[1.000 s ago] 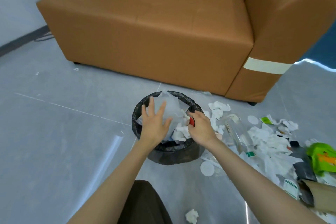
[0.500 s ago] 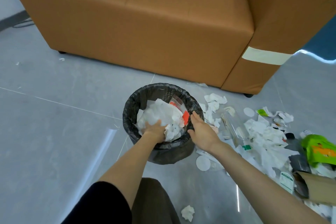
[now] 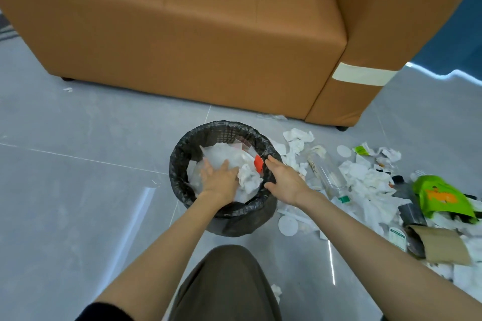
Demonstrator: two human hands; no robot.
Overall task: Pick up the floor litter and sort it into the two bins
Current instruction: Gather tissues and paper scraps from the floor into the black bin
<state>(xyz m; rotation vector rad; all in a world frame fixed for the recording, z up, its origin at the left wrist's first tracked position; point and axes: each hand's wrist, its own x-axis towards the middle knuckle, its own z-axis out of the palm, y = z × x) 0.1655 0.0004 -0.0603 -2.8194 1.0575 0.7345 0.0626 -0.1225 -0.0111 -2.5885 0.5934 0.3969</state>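
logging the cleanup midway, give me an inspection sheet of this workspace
surface: grey tiled floor.
job's things: black-lined bin packed with white paper and plastic; second bin not seen.
clutter: litter pile right of bin: tissues, clear bottle, green bag, cardboard; one tissue wad near the knee.
grippers: left hand presses flat on the bin's contents; right hand open at the rim.
cables: nothing clearly seen; dark streaks at left edge, too blurred.
surroundings: brown sofa with pale tape strip on its arm.
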